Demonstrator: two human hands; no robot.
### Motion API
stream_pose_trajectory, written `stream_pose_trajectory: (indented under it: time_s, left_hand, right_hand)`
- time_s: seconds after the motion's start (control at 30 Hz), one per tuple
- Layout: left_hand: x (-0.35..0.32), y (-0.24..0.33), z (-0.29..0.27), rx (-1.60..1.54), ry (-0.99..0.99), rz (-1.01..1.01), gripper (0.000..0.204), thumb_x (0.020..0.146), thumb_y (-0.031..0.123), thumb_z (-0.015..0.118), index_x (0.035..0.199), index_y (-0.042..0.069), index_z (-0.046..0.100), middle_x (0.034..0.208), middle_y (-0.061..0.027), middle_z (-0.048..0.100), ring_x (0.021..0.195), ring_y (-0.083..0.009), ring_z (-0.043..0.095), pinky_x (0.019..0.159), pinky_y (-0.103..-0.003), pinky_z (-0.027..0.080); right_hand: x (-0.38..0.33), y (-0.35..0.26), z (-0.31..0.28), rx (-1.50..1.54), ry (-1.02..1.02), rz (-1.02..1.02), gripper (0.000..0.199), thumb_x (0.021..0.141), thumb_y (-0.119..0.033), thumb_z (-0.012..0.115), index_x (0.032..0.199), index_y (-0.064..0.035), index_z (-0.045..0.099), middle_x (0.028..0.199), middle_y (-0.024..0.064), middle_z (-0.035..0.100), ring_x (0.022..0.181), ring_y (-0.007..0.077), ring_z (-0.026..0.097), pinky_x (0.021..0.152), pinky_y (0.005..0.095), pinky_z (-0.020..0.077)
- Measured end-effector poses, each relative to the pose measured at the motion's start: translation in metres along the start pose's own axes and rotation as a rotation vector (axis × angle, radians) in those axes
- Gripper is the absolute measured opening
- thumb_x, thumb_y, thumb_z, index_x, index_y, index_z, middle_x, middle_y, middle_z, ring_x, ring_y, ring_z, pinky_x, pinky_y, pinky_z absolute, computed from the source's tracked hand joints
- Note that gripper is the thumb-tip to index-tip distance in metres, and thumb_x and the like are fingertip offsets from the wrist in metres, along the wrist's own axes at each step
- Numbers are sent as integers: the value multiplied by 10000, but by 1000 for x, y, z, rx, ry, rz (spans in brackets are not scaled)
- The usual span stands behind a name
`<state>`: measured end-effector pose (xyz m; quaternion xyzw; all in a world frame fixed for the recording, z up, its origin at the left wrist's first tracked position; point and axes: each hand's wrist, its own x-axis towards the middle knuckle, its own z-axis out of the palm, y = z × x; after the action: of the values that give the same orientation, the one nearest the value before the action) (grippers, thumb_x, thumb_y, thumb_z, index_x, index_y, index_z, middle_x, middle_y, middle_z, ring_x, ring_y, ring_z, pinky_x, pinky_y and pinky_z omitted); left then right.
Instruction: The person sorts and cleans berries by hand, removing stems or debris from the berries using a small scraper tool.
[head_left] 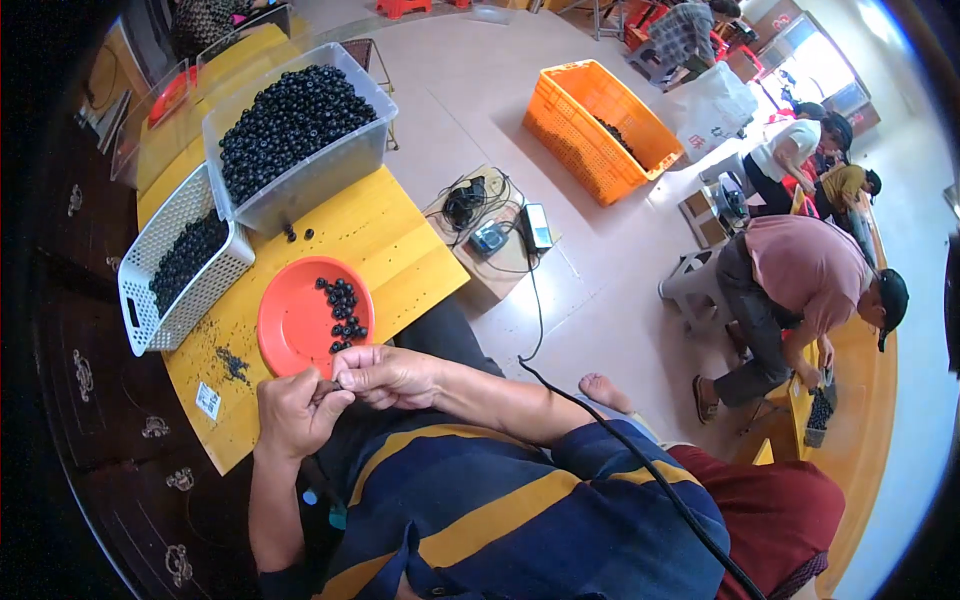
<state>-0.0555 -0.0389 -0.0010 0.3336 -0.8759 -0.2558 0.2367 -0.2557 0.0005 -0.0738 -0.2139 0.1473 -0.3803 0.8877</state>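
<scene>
My left hand (292,412) and my right hand (388,376) meet just at the near edge of an orange-red bowl (283,335). Both are closed, fingertips pinched together close to each other. A small dark bit shows between them, but its kind is too small to tell. Inside the bowl, mostly along its right side, lie several shiny black round pieces (342,306). Beyond it stands a clear plastic tub (300,172) heaped with similar black pieces (295,120). Left of the bowl, a white perforated basket (238,262) holds smaller-looking dark pieces (188,258).
The yellow table (400,270) carries dark crumbs (232,364) and a small white label (208,401). A cardboard box (490,290) with cables and devices stands beside it; a black cable crosses my body. An orange crate (570,150) sits on the floor. Several people work at right.
</scene>
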Motion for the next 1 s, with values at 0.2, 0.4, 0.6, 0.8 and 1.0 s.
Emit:
stream_pose_trajectory:
  time_s: [0.2, 0.4, 0.6, 0.8, 1.0]
  left_hand:
    - [-3, -3, -3, 9, 2, 19, 505, 850, 409, 805, 665, 68, 481, 555, -117, 549, 510, -328, 612, 475, -397, 449]
    - [-6, -14, -4, 0, -1, -52, 351, 887, 370, 759, 745, 86, 607, 626, -150, 598, 588, -356, 647, 529, -435, 490]
    - [-1, -19, -3, -14, 57, -21, 465, 888, 465, 736, 680, 81, 577, 541, -126, 565, 525, -329, 622, 500, -432, 466]
    - [-18, -25, -7, -6, 67, -47, 507, 879, 511, 737, 656, 86, 572, 546, -123, 568, 528, -333, 621, 496, -438, 461]
    - [-17, -23, -3, 13, 100, 18, 506, 874, 498, 750, 649, 82, 571, 567, -119, 586, 535, -328, 630, 494, -430, 465]
  right_hand:
    - [4, 2, -4, 67, -56, 50, 169, 1006, -294, 677, 955, -168, 575, 706, -89, 434, 517, 23, 278, 462, 198, 182]
    - [12, -1, -7, 73, 30, 124, 129, 1000, -255, 676, 950, -181, 583, 707, -109, 451, 505, 4, 311, 440, 191, 214]
    - [4, -13, 5, 159, 118, 77, 164, 991, -212, 686, 1076, -132, 571, 805, -49, 541, 529, 2, 355, 471, 161, 275]
    - [16, -2, 8, 173, 94, 104, 143, 1013, -232, 661, 1039, -124, 572, 790, -41, 537, 538, 9, 342, 476, 159, 271]
    - [14, -1, 12, 198, 123, 109, 145, 1016, -237, 656, 1014, -123, 566, 794, -34, 543, 541, 16, 357, 476, 162, 280]
